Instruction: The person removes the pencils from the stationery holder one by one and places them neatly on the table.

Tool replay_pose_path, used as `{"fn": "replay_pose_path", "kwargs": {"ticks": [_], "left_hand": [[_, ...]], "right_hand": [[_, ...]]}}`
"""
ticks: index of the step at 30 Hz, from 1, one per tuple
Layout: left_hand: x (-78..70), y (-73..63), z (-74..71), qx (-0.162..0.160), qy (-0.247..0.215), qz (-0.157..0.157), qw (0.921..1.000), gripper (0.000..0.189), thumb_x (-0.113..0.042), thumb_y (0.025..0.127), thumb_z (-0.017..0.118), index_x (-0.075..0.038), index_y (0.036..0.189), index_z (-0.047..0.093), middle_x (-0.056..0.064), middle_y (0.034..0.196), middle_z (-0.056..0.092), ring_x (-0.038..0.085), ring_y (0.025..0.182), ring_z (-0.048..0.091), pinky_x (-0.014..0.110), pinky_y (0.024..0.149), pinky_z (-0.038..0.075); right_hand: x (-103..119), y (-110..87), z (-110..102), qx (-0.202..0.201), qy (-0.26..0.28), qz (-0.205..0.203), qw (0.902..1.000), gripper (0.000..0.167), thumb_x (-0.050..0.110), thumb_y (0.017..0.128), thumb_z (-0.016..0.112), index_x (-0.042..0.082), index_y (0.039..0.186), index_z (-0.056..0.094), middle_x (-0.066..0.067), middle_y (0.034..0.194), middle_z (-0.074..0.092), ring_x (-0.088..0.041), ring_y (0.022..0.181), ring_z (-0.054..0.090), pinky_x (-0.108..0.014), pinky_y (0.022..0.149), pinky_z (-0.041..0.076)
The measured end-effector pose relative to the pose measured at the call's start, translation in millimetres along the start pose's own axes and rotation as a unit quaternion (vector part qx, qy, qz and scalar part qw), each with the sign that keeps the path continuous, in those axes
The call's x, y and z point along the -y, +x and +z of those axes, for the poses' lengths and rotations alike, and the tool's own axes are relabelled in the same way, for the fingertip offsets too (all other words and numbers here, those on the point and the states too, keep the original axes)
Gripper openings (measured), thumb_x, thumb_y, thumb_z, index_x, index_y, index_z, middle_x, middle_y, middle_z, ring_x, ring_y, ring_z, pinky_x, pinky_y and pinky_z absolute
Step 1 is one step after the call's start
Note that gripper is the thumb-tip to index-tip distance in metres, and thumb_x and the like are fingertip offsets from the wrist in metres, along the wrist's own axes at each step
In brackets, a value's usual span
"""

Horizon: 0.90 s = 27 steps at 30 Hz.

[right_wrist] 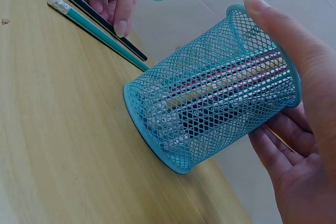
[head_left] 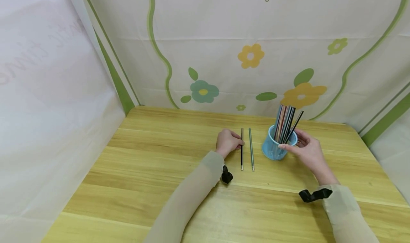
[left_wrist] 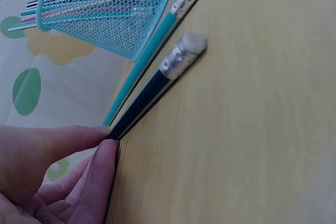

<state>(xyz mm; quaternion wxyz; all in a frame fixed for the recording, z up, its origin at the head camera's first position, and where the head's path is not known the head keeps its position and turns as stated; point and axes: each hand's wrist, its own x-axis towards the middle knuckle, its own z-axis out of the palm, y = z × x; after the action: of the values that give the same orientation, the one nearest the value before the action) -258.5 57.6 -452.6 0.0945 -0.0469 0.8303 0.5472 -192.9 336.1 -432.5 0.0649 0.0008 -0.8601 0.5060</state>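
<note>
My left hand pinches a black pencil between thumb and forefinger. The pencil lies along the tabletop, its white eraser end pointing toward me. To its right, roughly parallel, is a teal pencil, also with its eraser end nearest me. A light blue mesh pencil cup stands further right, filled with several pencils whose eraser ends show through the mesh at the bottom. My right hand grips this cup from its right side, thumb over the rim and fingers behind; the right wrist view shows the mesh wall up close.
Everything rests on a wooden table. Behind it hangs a white cloth printed with flowers, and another cloth wall closes the left side. Black camera mounts are strapped at both wrists.
</note>
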Motion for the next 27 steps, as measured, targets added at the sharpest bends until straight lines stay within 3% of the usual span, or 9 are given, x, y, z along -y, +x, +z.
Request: {"fn": "replay_pose_path", "kwargs": {"ticks": [10, 19, 25, 27], "left_hand": [[0.7, -0.6, -1.4, 0.008, -0.006, -0.001, 0.9999, 0.015, -0.009, 0.079, 0.090, -0.008, 0.088, 0.078, 0.001, 0.067, 0.070, 0.015, 0.059, 0.070, 0.025, 0.055, 0.059], [-3.5, -3.5, -4.3, 0.003, -0.047, 0.005, 0.9989, 0.016, -0.013, 0.080, 0.090, -0.009, 0.088, 0.078, 0.004, 0.072, 0.071, 0.021, 0.067, 0.073, 0.029, 0.062, 0.061], [-12.5, -8.2, -9.5, 0.005, -0.058, 0.044, 0.9973, 0.021, -0.018, 0.079, 0.091, -0.009, 0.094, 0.080, -0.002, 0.080, 0.072, 0.025, 0.076, 0.073, 0.036, 0.069, 0.062], [-17.3, -9.5, -10.7, 0.010, -0.052, 0.064, 0.9965, 0.026, -0.021, 0.079, 0.091, -0.008, 0.099, 0.080, -0.006, 0.083, 0.072, 0.020, 0.079, 0.072, 0.033, 0.071, 0.061]], "right_hand": [[-0.9, 0.5, -0.9, 0.002, 0.001, 0.005, 1.0000, 0.085, 0.023, 0.090, 0.083, -0.005, 0.154, 0.035, -0.026, 0.143, 0.049, -0.001, 0.111, 0.054, -0.007, 0.088, 0.046], [-1.2, 0.3, -0.5, -0.005, 0.001, -0.002, 1.0000, 0.083, 0.022, 0.089, 0.084, -0.006, 0.152, 0.038, -0.026, 0.140, 0.050, 0.002, 0.107, 0.055, -0.007, 0.087, 0.047], [-4.3, 1.1, 0.0, -0.006, 0.000, -0.011, 0.9999, 0.082, 0.021, 0.088, 0.084, -0.007, 0.151, 0.039, -0.025, 0.138, 0.051, 0.004, 0.105, 0.055, -0.007, 0.087, 0.047], [-4.6, 1.0, -0.2, -0.006, 0.002, -0.010, 0.9999, 0.082, 0.021, 0.088, 0.084, -0.007, 0.151, 0.039, -0.025, 0.139, 0.051, 0.004, 0.105, 0.055, -0.007, 0.087, 0.047]]}}
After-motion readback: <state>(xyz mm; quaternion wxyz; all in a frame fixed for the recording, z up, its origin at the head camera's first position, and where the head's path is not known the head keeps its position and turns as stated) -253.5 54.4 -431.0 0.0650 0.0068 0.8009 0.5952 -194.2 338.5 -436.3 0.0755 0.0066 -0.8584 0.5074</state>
